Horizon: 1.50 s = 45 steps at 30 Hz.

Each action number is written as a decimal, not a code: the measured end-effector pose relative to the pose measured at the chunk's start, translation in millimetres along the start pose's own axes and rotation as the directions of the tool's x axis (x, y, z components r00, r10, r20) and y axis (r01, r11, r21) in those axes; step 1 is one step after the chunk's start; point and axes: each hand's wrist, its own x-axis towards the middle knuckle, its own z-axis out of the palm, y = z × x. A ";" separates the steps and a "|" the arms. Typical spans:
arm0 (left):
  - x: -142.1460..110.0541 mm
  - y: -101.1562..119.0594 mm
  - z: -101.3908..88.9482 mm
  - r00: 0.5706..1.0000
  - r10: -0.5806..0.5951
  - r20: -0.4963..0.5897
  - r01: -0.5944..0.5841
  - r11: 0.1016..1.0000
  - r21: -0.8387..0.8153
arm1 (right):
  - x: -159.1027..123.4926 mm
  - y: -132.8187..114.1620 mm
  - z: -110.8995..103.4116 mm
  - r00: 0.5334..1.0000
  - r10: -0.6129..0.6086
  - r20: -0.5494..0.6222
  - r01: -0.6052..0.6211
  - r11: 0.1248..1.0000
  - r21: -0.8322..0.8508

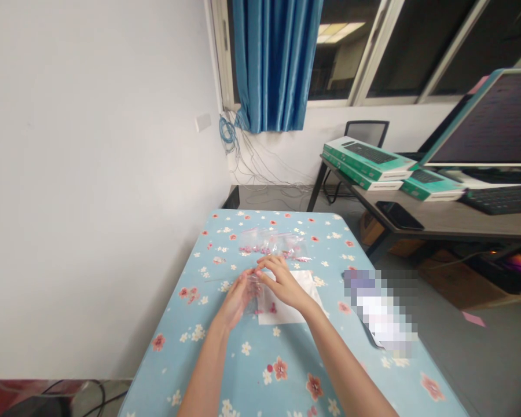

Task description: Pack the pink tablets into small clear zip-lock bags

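Between my two hands is a small clear plastic bag (pixel 254 288) with pinkish bits in it, partly hidden by the fingers. My left hand (pixel 237 300) is closed on the bag's left side. From the right, my right hand (pixel 283 282) reaches over, its fingers bent and pinching near the bag's top edge. Under the right hand lies a white sheet (pixel 293 313), with a few small pink pieces (pixel 273 308) on it. Just beyond the hands, several clear bags (pixel 273 243) holding pink pieces lie in a row.
A flowered light-blue cloth covers the table (pixel 243 370). A pixelated flat object (pixel 380 313) lies by its right edge. A white wall (pixel 91 174) stands close on the left. To the right, another desk bears green keyboard boxes (pixel 369 162), a phone (pixel 399 215) and a monitor (pixel 486 121).
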 end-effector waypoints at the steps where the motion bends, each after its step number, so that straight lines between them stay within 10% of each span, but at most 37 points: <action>1: 0.0 0.1 0.2 1.000 0.002 0.003 -0.002 1.000 0.003 | 0.3 -0.3 0.2 1.000 0.001 0.003 -0.001 1.000 -0.003; 15: -1.5 5.1 0.7 1.000 0.008 0.009 -0.008 0.998 0.066 | -19.3 22.2 -15.3 0.997 0.012 -0.072 -0.015 0.999 -0.042; 45: -1.8 9.2 1.1 0.996 -0.001 -0.092 0.004 1.000 0.031 | -59.7 39.6 -3.6 0.982 0.035 0.186 0.002 0.981 -0.194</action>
